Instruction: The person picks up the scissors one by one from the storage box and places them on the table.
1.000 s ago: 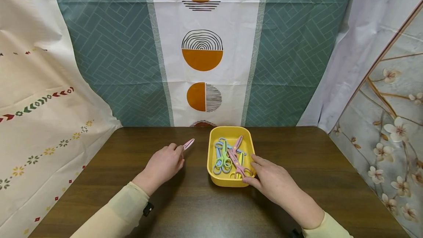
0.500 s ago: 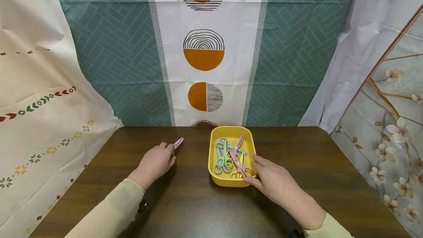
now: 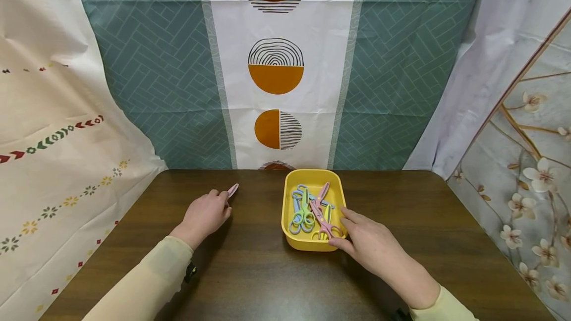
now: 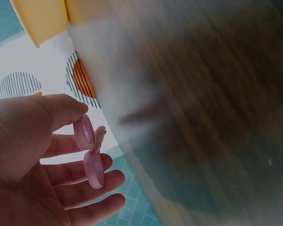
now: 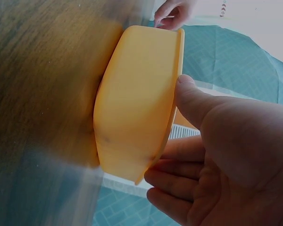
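Note:
Left of the yellow bin, my left hand [image 3: 205,217] pinches a pair of pink scissors [image 4: 95,172] by one finger loop, between thumb and index finger. Their pink tip [image 3: 233,190] points away past the fingers, over the table's far left part. My right hand [image 3: 374,241] holds the near right corner of the yellow bin [image 3: 312,246], thumb at the front rim and fingers along the right wall. Inside the bin lie several scissors in a heap: green scissors [image 3: 305,206], pink scissors [image 3: 319,216], and blue and yellow pairs partly covered by them.
The bin stands near the back edge of the dark wooden table [image 3: 276,281]. A patterned curtain [image 3: 169,73] hangs right behind the table. Cream cloth [image 3: 53,172] borders the left side, and floral cloth [image 3: 522,212] borders the right.
My left hand has moved to the left, away from the bin, carrying the pink scissors. My right hand and the bin have stayed in place.

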Tool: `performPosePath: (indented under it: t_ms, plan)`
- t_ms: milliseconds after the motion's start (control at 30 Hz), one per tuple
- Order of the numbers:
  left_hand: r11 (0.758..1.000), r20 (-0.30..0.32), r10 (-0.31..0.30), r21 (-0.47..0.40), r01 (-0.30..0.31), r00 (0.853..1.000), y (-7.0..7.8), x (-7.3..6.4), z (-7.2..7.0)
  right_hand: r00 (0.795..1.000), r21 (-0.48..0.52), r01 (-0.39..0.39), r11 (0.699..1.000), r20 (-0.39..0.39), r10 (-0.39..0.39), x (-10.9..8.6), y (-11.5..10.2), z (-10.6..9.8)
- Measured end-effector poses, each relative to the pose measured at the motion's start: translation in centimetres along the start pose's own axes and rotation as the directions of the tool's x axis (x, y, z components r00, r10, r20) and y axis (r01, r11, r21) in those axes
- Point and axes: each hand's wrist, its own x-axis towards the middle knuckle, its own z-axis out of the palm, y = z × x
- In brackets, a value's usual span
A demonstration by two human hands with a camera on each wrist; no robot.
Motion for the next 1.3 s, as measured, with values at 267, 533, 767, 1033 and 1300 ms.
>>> performPosePath:
  t_ms: [267, 533, 767, 1033, 1300]
  plan:
    - [0.999, 0.021, -0.049, -0.007, 0.049, 0.999, -1.0, 0.0, 0.3, 1.0, 0.0, 0.007, 1.0, -0.007, -0.007, 0.1, 0.0, 0.0]
    - [0.999, 0.011, -0.049, -0.005, 0.049, 0.999, -1.4, -0.3, 0.4, 1.0, 0.002, -0.005, 1.0, 0.005, 0.005, 0.1, 0.0, 0.0]
    - [0.996, 0.092, -0.084, -0.005, 0.084, 0.992, -1.9, -0.3, 0.6, 1.0, 0.005, -0.013, 1.0, 0.013, 0.013, 0.1, -0.1, 0.0]
    - [0.996, 0.123, -0.084, 0.038, 0.08, 0.989, -2.3, -0.3, 1.2, 1.0, -0.002, -0.005, 1.0, 0.006, 0.005, 0.1, -0.1, 0.0]
    - [0.995, 0.145, -0.091, 0.046, 0.085, 0.985, -2.2, -0.1, 1.1, 1.0, 0.001, -0.01, 1.0, 0.005, 0.01, 0.0, -0.1, 0.0]
